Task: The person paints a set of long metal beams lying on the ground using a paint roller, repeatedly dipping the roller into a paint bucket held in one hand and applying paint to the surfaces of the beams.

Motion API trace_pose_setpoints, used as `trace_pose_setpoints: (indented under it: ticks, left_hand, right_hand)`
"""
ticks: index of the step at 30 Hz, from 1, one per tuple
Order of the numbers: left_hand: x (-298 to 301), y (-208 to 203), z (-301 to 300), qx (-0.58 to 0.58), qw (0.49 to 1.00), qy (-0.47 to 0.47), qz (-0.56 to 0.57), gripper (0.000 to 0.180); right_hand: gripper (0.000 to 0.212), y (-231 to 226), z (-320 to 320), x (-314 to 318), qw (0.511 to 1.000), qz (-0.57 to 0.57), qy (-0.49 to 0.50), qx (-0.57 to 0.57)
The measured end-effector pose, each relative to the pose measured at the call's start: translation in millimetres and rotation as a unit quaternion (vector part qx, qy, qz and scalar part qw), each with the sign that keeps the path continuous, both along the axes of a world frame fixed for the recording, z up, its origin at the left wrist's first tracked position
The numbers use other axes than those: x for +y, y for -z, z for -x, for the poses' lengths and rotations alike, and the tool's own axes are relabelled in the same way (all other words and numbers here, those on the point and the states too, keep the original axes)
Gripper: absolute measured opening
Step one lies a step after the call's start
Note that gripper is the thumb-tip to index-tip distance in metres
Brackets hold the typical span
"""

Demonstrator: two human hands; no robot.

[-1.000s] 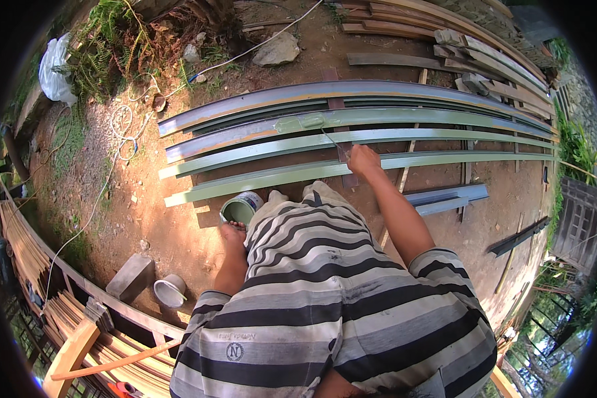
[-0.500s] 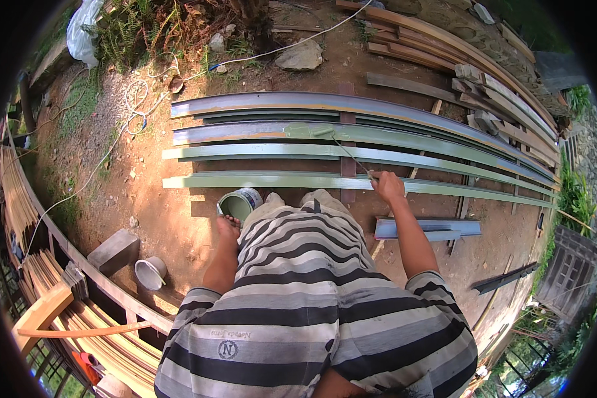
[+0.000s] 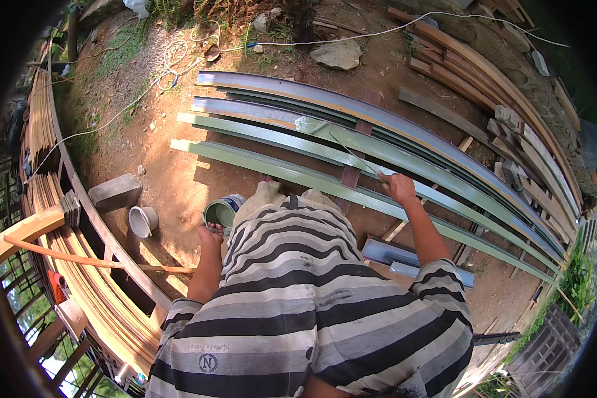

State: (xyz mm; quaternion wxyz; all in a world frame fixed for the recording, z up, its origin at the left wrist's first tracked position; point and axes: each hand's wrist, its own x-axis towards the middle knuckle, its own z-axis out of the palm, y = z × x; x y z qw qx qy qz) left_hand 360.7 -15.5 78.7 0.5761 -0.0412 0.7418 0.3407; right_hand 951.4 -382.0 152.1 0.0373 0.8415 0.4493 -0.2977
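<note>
My right hand is closed round the handle of a paint roller. The roller's head lies on the second-farthest metal beam, where green paint ends and bare blue-grey metal with an orange-brown edge begins. Low on the left, my left hand grips the rim or handle of a paint can with green paint inside; the fingers partly hide which. Two nearer beams are light green, the nearest one running just past my feet. The farthest beam is blue-grey.
To the left are a concrete block, a white bucket and stacked wooden strips behind a curved rail. Timber planks lie far right, and short metal pieces by my right side. A pale cord crosses the ground.
My view has turned, so the beams now slant down to the right. The roller stays on the second-farthest beam. The can has come nearer my body, its opening showing more from above.
</note>
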Motion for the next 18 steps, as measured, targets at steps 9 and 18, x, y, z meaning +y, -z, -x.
trace_pose_setpoints:
  ticks: [9,18]
  left_hand:
    - [-82.7,-17.0,15.2,0.027,0.992,-0.115,0.032,0.03]
    - [-120.9,-36.4,46.0,0.05,0.964,-0.255,0.05,0.028]
  right_hand:
    - [0.048,27.5,-5.3,-2.5,0.999,-0.019,-0.035,-0.01]
    - [0.047,46.2,-7.3,-34.9,0.999,-0.02,-0.04,-0.01]
